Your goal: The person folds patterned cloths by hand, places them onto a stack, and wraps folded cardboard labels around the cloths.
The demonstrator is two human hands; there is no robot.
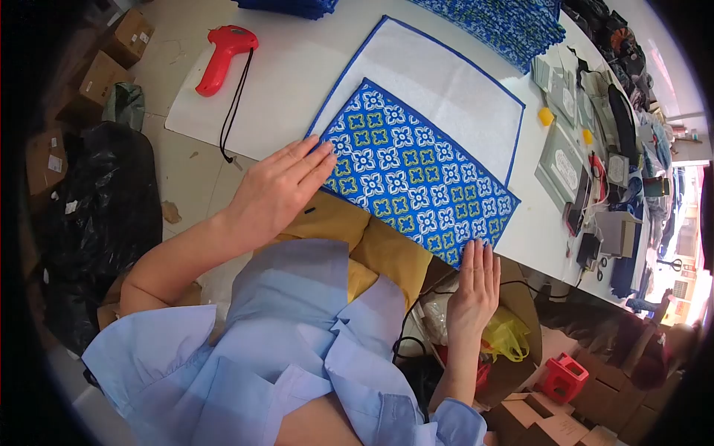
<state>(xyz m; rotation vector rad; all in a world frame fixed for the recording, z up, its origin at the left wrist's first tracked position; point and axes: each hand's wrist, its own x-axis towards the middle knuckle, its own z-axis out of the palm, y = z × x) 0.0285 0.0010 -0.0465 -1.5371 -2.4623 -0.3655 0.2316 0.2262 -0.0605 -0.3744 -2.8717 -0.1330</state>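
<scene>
A blue fabric mat with a white and green flower pattern (416,178) lies folded at the near table edge, its white underside (454,74) showing behind the fold. Dark blue binding runs round its border. My left hand (286,182) rests on the mat's left corner, fingers stretched out over the fabric. At the near right corner, my right hand (476,286) lays its straight fingers on the edge. Both thumbs are hidden or hard to make out.
A red tagging gun (225,58) with a black cord lies at the table's left. Stacked blue patterned mats (513,30) sit at the back. Grey packets (561,160), cables and scissors (602,267) crowd the right side. An open carton (520,312) stands below the table.
</scene>
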